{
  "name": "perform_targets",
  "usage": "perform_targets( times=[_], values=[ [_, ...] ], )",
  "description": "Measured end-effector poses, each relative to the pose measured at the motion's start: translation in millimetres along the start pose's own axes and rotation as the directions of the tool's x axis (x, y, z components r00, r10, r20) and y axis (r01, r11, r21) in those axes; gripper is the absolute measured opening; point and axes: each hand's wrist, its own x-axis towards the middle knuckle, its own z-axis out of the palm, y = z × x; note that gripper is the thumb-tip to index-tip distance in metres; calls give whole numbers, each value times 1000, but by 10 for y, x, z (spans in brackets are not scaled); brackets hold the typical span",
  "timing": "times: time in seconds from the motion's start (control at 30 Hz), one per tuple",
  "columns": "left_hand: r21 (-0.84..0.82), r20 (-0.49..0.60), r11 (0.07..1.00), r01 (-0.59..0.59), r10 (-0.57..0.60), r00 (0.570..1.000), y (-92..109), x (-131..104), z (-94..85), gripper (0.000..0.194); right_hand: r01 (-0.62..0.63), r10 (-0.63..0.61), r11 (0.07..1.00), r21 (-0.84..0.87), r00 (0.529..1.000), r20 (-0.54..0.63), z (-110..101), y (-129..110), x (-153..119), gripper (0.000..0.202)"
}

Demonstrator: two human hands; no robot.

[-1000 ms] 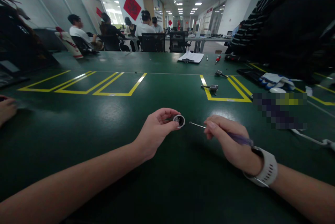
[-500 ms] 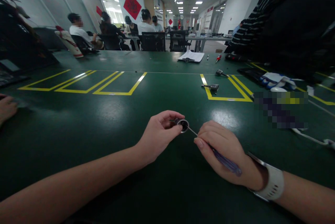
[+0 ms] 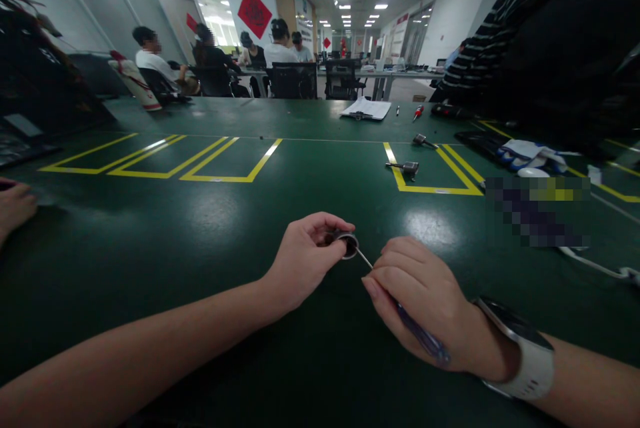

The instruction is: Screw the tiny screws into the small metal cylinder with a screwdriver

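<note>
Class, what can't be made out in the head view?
All in the head view:
Small round grey metal part: far side hidden by the left hand.
Slim metal-shafted tool with translucent purple handle: tip lost at the part's dark opening.
Co-worker's hand: cut off by the left edge.

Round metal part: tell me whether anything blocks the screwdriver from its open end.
Nothing visible does. The screwdriver in the right hand reaches the open end of the round metal part, held in the left hand; the tip is hard to see.

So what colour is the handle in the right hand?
The handle is purple, seen best in the head view.
</note>
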Motion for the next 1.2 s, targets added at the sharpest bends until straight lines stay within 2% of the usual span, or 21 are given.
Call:
perform_targets(
  times=[0.07, 0.13, 0.17, 0.23, 0.3, 0.37, 0.47, 0.53, 0.73, 1.0, 1.2],
  values=[
    [-3, 11, 1000, 6, -6, 1000, -5, 7, -12, 14, -2, 2, 1000, 30, 1000, -21, -21, -13, 0, 14],
    [-9, 12, 1000, 23, -23, 1000, -4, 26, -34, 14, -16, 28, 991, 132, 995, -91, -58, 3, -6, 15],
    [-13, 8, 999, 36, -36, 999, 2, 38, -47, 14, -53, 81, 978, 200, 987, -136, -76, 29, -10, 17],
    [-32, -12, 997, 67, -68, 998, 22, 67, -75, 17, -201, 277, 912, 359, 944, -177, -93, 119, -18, 20],
    [-84, -56, 992, 93, -98, 994, 50, 95, -98, 24, -410, 520, 760, 504, 849, -92, -68, 248, -23, 25],
    [-153, -100, 983, 101, -118, 988, 72, 120, -115, 33, -523, 642, 562, 641, 764, 60, -4, 381, -26, 25],
    [-208, -114, 973, 101, -126, 985, 75, 151, -136, 36, -617, 697, 368, 696, 678, 233, 102, 520, -29, 29],
    [-217, -86, 971, 99, -120, 989, 59, 166, -152, 34, -641, 707, 314, 701, 651, 278, 143, 558, -33, 29],
    [-253, -31, 962, 98, -110, 993, 30, 179, -166, 29, -659, 678, 348, 667, 668, 307, 148, 557, -31, 28],
    [-374, -22, 914, 155, -176, 984, 74, 173, -121, 26, -724, 675, 546, 422, 678, 291, 20, 511, 16, 34],
    [-385, 10, 909, 162, -171, 985, 47, 181, -135, 26, -824, 758, 495, 275, 564, 326, -81, 450, 66, 36]
  ],
)
